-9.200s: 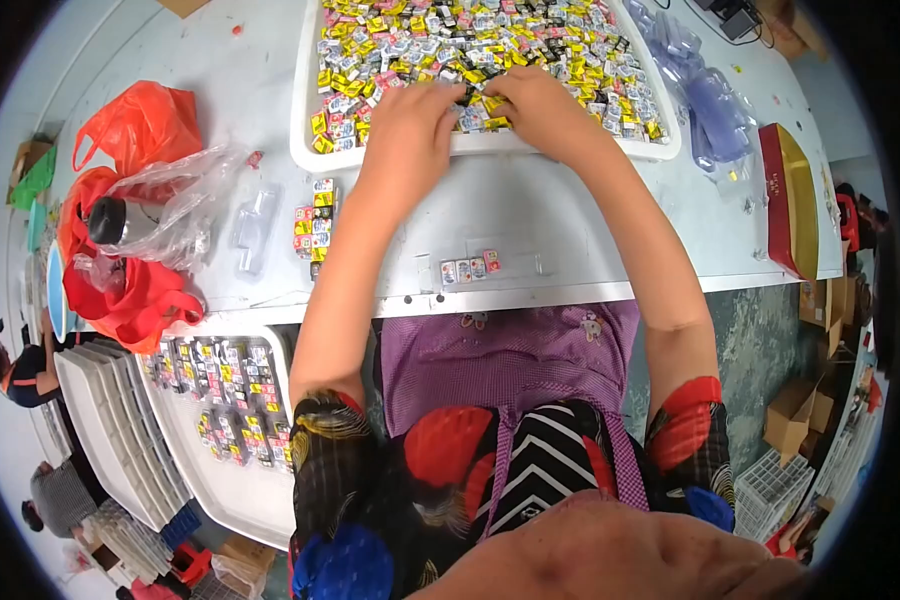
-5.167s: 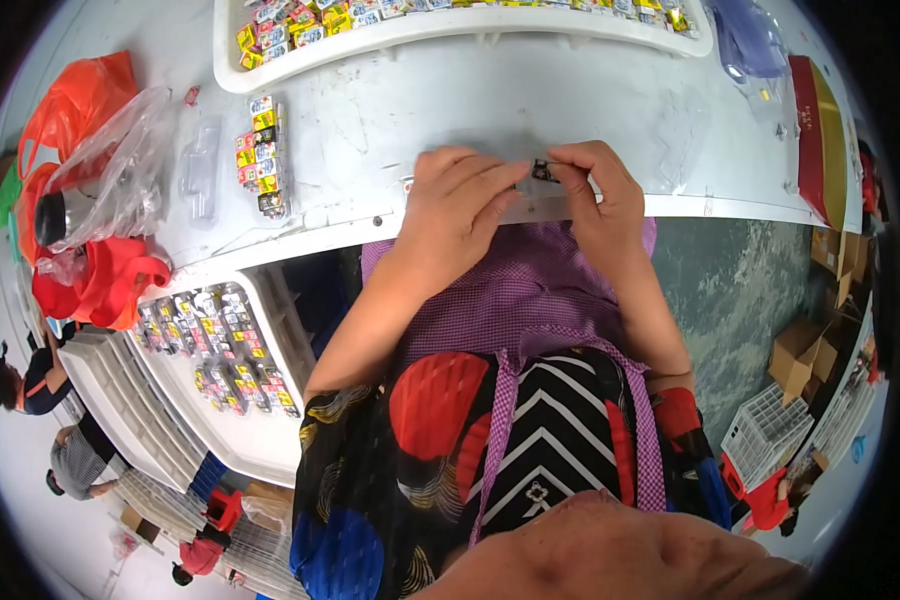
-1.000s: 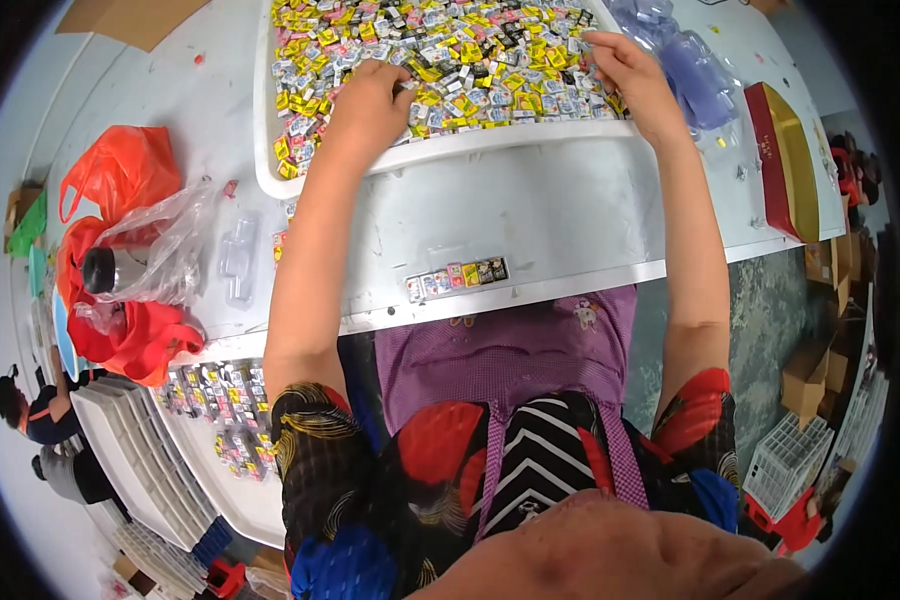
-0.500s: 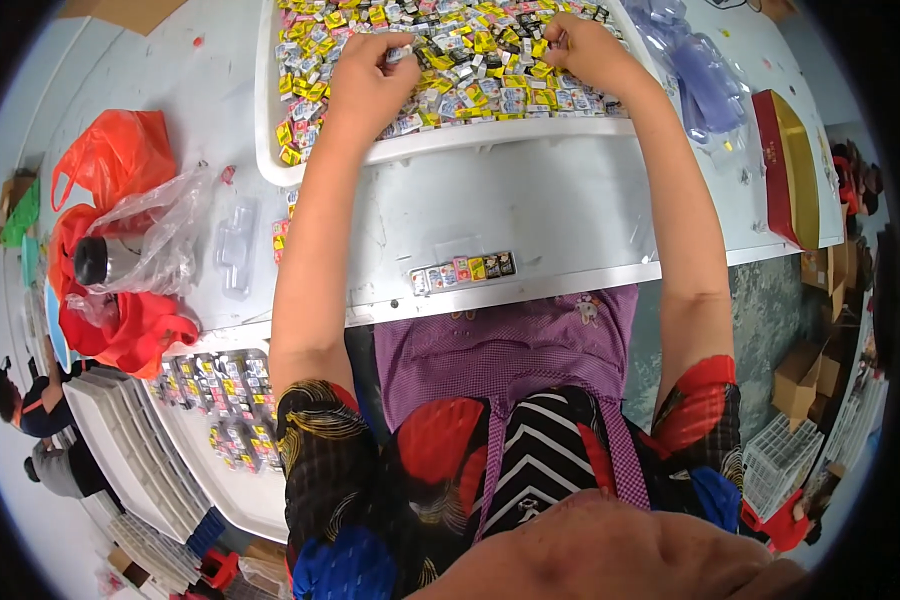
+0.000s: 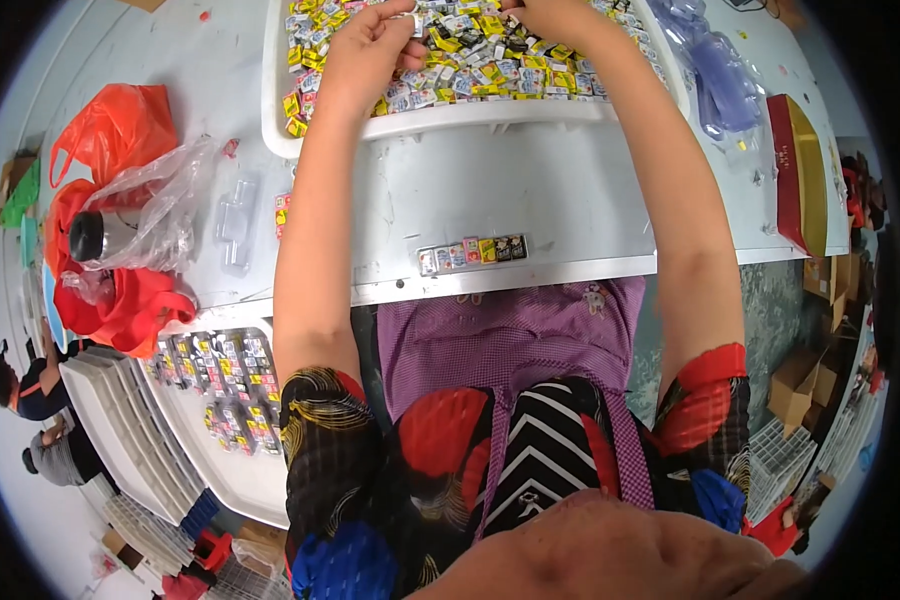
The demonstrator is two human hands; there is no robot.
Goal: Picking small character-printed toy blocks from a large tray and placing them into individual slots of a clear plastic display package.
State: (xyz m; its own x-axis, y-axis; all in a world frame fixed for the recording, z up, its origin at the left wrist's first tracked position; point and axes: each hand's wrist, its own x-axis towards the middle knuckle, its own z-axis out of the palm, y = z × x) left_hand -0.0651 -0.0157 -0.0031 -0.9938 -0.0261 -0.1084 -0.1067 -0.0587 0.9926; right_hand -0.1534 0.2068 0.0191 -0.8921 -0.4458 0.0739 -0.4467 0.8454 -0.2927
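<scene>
A white tray [image 5: 440,122] at the far side of the table holds a heap of tiny printed blocks [image 5: 470,75] in yellow, white, pink and black. Over its left part, my left hand [image 5: 365,55] is closed, pinching a small white block [image 5: 417,27] between thumb and fingers. My right hand [image 5: 560,22] reaches into the heap at the upper edge of the view, fingers bent together; whatever they grip is hidden. Near the table's front edge lies a clear plastic case [image 5: 472,254] with a row of similar blocks in it, touched by neither hand.
Red plastic bags [image 5: 120,130] and a dark-lidded flask [image 5: 105,237] stand at left, beside an empty clear case [image 5: 234,228]. Below them, another white tray [image 5: 195,440] carries filled cases. Clear plastic packaging [image 5: 725,85] and a red-and-gold box [image 5: 798,175] lie at right.
My right hand has moved inward and farther into the heap. My left hand has shifted slightly farther away, its white block now showing more. The whole view has shifted a little.
</scene>
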